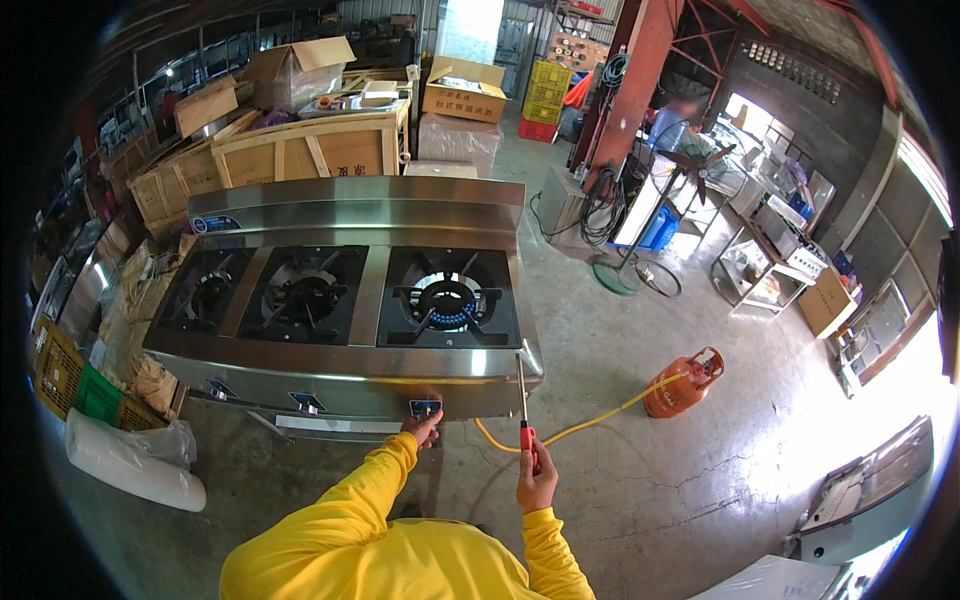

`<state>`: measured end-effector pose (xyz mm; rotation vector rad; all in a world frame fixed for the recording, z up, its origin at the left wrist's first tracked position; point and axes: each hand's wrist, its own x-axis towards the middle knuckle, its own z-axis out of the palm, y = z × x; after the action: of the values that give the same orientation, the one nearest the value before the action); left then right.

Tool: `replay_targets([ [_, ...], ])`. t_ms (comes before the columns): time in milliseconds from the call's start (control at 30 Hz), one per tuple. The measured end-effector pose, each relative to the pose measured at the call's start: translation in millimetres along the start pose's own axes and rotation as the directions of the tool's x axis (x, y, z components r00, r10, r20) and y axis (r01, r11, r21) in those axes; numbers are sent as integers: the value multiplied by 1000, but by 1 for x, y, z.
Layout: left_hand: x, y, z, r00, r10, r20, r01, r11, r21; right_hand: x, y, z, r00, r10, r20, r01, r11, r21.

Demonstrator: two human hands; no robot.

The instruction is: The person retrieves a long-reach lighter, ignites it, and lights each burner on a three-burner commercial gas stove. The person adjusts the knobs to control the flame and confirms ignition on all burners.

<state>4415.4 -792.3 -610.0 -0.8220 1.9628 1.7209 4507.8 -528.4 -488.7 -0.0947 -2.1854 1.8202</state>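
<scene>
In front of me stands a stainless steel gas range (300, 362) with three burners. Blue flames show at the right burner (447, 302); I make out none at the middle burner (305, 296) or the left burner (208, 296). My left hand (424, 428) is closed around the control knob (425, 409) below the right burner, its fingers partly hiding it. In my right hand (538, 482) is a red long-necked gas lighter (526, 438), held upright, its metal tube reaching up beside the range's right front corner. I cannot make out a flame at its tip.
A yellow hose (600, 413) runs across the concrete floor from an orange gas cylinder (684, 384) to the range. Behind the range are wooden crates (300, 152) and cardboard boxes (464, 98). A pedestal fan (655, 225) stands back right, near another person (668, 125). A white wrap roll (130, 465) lies left.
</scene>
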Motion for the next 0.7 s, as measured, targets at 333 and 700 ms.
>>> replay_targets([
  [333,11,-8,-3,998,-25,63,28,998,-51,-16,15,4,999,30,17,-31,997,74],
  [700,29,-23,-10,980,-5,200,29,993,-117,-30,12,1,997,80,-2,-79,988,129],
])
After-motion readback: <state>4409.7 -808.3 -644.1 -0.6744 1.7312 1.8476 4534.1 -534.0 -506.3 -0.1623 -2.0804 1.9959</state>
